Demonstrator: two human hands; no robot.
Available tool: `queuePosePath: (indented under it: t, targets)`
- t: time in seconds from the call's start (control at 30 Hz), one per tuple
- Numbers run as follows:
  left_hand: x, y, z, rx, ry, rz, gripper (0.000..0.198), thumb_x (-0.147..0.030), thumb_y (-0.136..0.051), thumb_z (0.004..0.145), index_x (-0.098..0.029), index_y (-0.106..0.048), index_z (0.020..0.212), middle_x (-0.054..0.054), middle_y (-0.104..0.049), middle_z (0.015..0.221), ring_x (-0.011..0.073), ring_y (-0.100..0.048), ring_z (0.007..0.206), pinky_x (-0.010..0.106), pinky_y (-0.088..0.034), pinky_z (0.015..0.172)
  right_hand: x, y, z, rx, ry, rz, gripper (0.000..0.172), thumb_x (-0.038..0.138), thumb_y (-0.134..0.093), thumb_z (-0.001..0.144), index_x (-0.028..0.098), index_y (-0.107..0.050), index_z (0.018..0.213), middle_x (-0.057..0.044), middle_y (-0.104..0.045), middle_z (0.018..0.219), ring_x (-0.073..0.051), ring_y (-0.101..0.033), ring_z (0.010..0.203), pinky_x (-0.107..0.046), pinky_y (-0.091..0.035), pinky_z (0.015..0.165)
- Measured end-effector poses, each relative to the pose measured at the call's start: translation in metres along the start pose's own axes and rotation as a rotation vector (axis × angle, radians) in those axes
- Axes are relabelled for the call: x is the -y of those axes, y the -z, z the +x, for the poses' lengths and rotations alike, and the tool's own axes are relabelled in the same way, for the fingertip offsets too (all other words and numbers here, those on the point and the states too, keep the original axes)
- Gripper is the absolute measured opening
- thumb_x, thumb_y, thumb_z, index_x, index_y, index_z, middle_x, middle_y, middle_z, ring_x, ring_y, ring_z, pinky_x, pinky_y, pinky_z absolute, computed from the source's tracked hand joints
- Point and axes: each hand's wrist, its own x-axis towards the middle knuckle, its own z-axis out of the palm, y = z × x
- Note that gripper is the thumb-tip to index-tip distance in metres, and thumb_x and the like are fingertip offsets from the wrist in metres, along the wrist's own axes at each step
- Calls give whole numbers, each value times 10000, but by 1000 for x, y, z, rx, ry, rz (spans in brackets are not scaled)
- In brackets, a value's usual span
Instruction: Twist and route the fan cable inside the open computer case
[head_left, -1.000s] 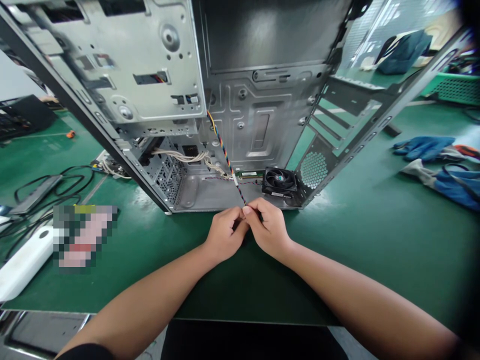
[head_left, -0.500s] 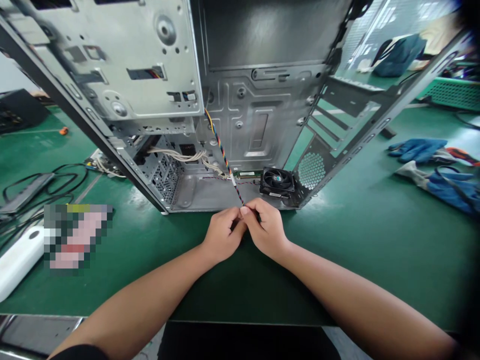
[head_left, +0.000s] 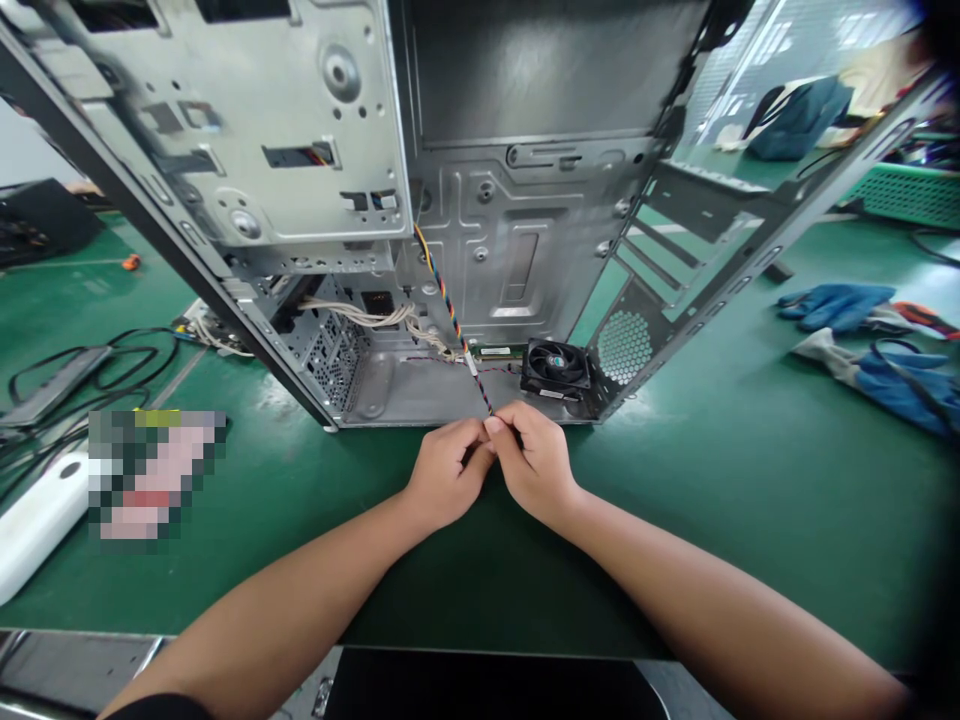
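An open computer case stands in front of me on the green table. From behind its drive cage a twisted multicolour cable runs down, pulled fairly straight, to my fingertips. My left hand and my right hand meet just outside the case's front edge, both closed in a pinch on the cable's end. The very tip is hidden by the fingers. Behind my right hand, a black fan lies on the case floor. White cables hang inside at the left.
Blue gloves lie on the table at the right, with a green basket farther back. At the left are black cables, a white elongated object and a pixelated item. A black box stands beyond.
The view has shifted slightly, so the case appears a little lower. My hands stay together, pinching the cable's end, with hardly any movement.
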Motion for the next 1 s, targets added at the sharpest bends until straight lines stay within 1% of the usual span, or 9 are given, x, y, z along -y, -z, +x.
queuePosePath:
  t: [0.07,0.17,0.27,0.47,0.67,1.0]
  targets:
    - [-1,0,0,-16,17,-16,205,-203,-527,884,-176,-485,685,-27,-533,624,104,-492,595,227,-373,600,-1,0,0,-1,-8,2,204,204,-493,914,202,-513,711,15,-537,641,-119,-508,593,-255,-395,571]
    - [-3,0,-1,-28,50,-52,129,-206,-546,872,-179,-516,750,-31,-556,641,97,-497,576,218,-385,582,-1,0,0,-8,-13,5,197,199,-502,906,201,-518,710,17,-530,635,-116,-498,582,-254,-388,559]
    - [-4,0,-2,-54,63,-40,91,-222,-554,873,-178,-535,796,-24,-572,671,98,-510,596,219,-395,590,-1,0,-1,-11,1,8,189,196,-509,903,198,-529,715,13,-533,644,-116,-496,587,-257,-390,566]
    - [-5,0,-3,-74,49,-48,179,-219,-549,872,-176,-478,712,-41,-506,618,82,-449,559,207,-360,558,1,0,-1,-17,18,5,184,197,-518,897,198,-528,713,16,-513,635,-117,-474,578,-262,-381,562]
    - [-6,0,-1,-49,94,-155,251,-247,-545,874,-181,-415,670,-54,-465,581,73,-395,522,200,-329,525,3,1,0,-30,32,10,154,174,-527,882,197,-527,729,18,-496,642,-116,-466,584,-260,-375,563]
    - [-10,4,2,63,147,-278,252,-267,-511,878,-184,-405,665,-48,-434,597,92,-395,567,222,-349,574,3,0,-1,-29,23,30,172,175,-488,908,209,-503,741,16,-501,655,-127,-486,602,-270,-389,576]
